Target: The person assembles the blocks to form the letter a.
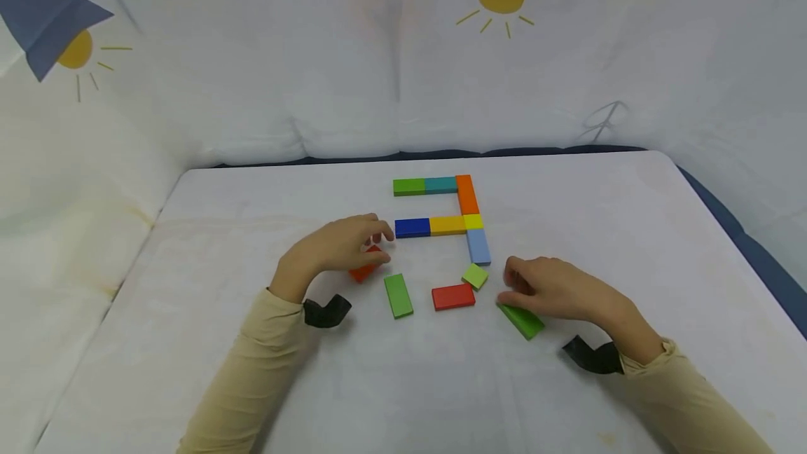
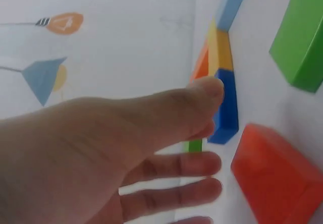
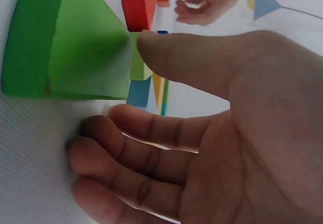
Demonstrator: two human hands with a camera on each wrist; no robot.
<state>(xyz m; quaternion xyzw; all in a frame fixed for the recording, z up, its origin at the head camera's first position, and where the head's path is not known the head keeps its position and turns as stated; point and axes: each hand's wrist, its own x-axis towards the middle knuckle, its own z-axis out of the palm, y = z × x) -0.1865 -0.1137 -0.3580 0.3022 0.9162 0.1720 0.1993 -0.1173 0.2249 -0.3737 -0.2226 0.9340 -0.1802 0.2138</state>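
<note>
My left hand (image 1: pixel 337 245) hovers at the left end of the blue block (image 1: pixel 412 228), fingers apart and nothing held. Partly under it lies a red-orange block (image 2: pixel 277 176). My right hand (image 1: pixel 561 289) is beside a green block (image 1: pixel 522 321), thumb and fingers spread, gripping nothing; whether the thumb touches the block I cannot tell. The blue block joins an amber block (image 1: pixel 447 225), a small yellow block (image 1: pixel 472 221) and a light-blue block (image 1: pixel 478 247). Above run a green block (image 1: pixel 408 188), a teal block (image 1: pixel 440 186) and an upright-lying orange block (image 1: pixel 466 195).
Between the hands lie a loose green block (image 1: pixel 398 296), a red block (image 1: pixel 453 297) and a small lime block (image 1: pixel 475 276); the lime one nearly meets the red one's corner. All rest on a white-covered table (image 1: pixel 403 398), with a printed white curtain (image 1: pixel 315 69) behind.
</note>
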